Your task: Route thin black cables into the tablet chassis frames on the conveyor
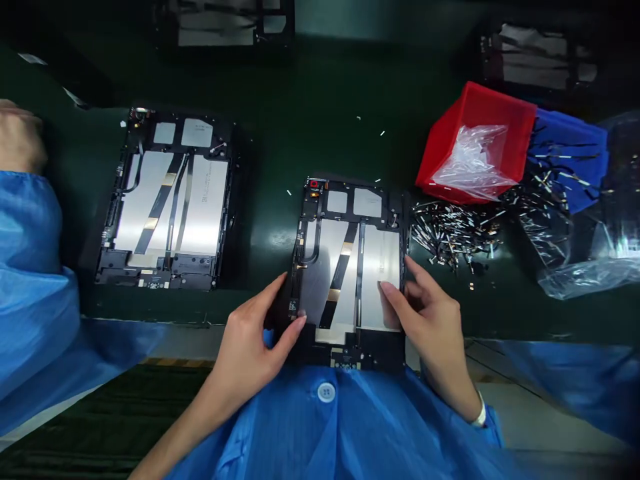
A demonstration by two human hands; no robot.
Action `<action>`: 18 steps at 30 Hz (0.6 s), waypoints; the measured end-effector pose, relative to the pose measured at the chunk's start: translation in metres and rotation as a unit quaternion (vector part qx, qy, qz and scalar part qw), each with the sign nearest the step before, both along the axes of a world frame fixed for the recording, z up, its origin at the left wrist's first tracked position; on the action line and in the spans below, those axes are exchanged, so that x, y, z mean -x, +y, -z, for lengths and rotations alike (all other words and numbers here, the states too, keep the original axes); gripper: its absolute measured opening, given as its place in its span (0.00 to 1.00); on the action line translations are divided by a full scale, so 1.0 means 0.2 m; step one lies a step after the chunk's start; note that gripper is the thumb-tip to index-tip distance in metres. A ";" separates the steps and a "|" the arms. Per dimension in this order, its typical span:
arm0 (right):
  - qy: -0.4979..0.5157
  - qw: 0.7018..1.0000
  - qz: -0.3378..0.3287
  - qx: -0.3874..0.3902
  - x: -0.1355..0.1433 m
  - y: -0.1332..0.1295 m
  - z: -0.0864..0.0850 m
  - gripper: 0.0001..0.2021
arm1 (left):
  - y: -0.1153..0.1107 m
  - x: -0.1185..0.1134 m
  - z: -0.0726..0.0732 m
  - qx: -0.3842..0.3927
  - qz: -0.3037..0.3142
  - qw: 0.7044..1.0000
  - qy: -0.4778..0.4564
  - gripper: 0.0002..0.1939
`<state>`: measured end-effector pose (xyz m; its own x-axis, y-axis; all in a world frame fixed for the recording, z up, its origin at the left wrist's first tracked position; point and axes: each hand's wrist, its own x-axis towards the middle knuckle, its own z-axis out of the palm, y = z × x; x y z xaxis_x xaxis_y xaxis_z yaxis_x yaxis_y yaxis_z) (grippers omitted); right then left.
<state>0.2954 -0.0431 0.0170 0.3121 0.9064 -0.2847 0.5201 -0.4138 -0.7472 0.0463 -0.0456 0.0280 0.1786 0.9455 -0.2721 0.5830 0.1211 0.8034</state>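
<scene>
An opened tablet-like device (383,257) with silver battery plates and black ribbon cables lies at the table's front edge, its lower end against the blue gown. My left hand (255,340) grips its lower left side, thumb on top and fingers at the edge. On the right side my right hand (433,320) holds it, thumb over the silver plate and fingers along the outer edge. Beside it, to the right, is a pile of small flex cables (453,230). A second opened device (205,200) rests on the table to the left.
A red bin (445,143) with clear plastic stands at the right, next to a blue bin (575,143) and a clear bag (590,273). More devices (220,30) lie at the back of the green table (340,107). Another person's hand (20,140) is at far left.
</scene>
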 end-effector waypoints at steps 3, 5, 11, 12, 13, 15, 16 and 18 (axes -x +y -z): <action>0.119 0.993 0.008 -0.011 0.02 0.06 -0.03 0.32 | 0.00 0.03 -0.08 0.045 -0.062 0.990 -0.118 0.33; 0.195 0.980 -0.004 -0.044 0.03 0.14 -0.06 0.31 | 0.08 0.05 -0.14 0.054 -0.110 0.973 -0.197 0.34; 0.231 0.938 0.058 -0.253 0.01 0.42 -0.06 0.16 | 0.76 -0.01 -0.26 0.060 -0.112 0.952 -0.279 0.17; 0.206 0.933 0.082 -0.284 0.00 0.44 -0.05 0.12 | 0.92 -0.05 -0.25 0.051 -0.115 0.949 -0.289 0.15; 0.180 0.929 0.099 -0.309 -0.01 0.45 -0.04 0.10 | 1.07 -0.10 -0.24 0.051 -0.131 0.949 -0.283 0.13; 0.138 0.927 0.107 -0.333 -0.02 0.45 -0.01 0.08 | 1.36 -0.21 -0.18 0.041 -0.171 0.950 -0.257 0.12; 0.119 0.929 0.099 -0.337 -0.02 0.44 -0.01 0.08 | 1.48 -0.26 -0.15 0.036 -0.173 0.952 -0.251 0.13; 0.074 0.933 0.064 -0.347 -0.02 0.42 0.00 0.10 | 1.67 -0.36 -0.09 0.029 -0.173 0.957 -0.232 0.15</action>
<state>0.2988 0.0408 0.0168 0.4349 0.8458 0.3090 0.3697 0.1452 -0.9178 0.1178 0.2887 0.0465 -0.0275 0.9560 -0.2921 0.0821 0.2934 0.9525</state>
